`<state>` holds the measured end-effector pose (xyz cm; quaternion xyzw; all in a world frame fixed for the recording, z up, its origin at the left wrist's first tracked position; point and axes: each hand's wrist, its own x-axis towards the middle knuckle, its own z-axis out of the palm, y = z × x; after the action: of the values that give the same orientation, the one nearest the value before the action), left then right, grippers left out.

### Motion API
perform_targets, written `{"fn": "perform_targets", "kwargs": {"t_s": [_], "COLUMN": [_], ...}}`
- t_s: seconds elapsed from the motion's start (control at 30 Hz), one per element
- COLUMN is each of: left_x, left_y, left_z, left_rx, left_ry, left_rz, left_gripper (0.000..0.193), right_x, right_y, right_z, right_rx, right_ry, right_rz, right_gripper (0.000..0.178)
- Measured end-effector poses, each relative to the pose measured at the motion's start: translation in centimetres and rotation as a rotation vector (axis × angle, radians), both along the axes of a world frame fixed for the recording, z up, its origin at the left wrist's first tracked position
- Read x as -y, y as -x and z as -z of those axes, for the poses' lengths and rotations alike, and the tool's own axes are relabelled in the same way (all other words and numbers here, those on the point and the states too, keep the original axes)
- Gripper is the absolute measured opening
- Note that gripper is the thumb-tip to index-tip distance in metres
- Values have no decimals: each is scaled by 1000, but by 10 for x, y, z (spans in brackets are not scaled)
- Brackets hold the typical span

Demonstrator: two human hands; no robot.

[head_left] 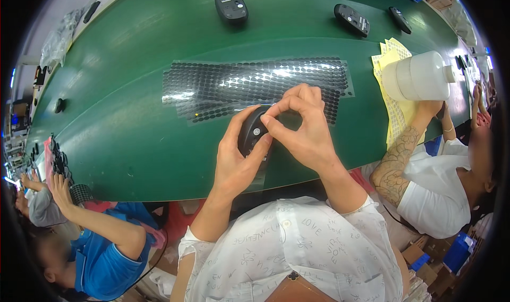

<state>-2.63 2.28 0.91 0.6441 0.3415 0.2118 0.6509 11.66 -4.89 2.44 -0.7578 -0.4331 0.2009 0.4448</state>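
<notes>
My left hand is wrapped round a black computer mouse, its underside turned up, just inside the table's near edge. A small round pale spot shows on that underside. The thumb and forefinger of my right hand are pinched together at the mouse's far end. Whatever lies between those fingertips is too small or too hidden to name. Right beyond both hands lie overlapping clear sheets of black oval stick-on pads.
Across the green table lie upturned mice at the far side. Yellow sticker sheets lie under a white plastic bottle at the right. Co-workers sit on both sides, with a tattooed forearm near the bottle.
</notes>
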Motion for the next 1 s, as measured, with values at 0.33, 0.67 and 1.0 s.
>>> {"fn": "perform_targets", "kwargs": {"t_s": [0.33,0.67,1.0], "left_x": [0,0,5], "left_y": [-1,-1,-3], "left_z": [4,0,0], "left_rx": [66,168,145], "left_ry": [100,408,263], "left_rz": [-14,-71,-14], "left_gripper": [47,47,47], "right_x": [-1,-4,-3], "right_y": [-2,-1,-4], "right_z": [6,6,12], "right_rx": [-163,-723,-475], "right_ry": [-68,-93,-102], "right_rz": [4,9,-3], "right_gripper": [15,20,15]}}
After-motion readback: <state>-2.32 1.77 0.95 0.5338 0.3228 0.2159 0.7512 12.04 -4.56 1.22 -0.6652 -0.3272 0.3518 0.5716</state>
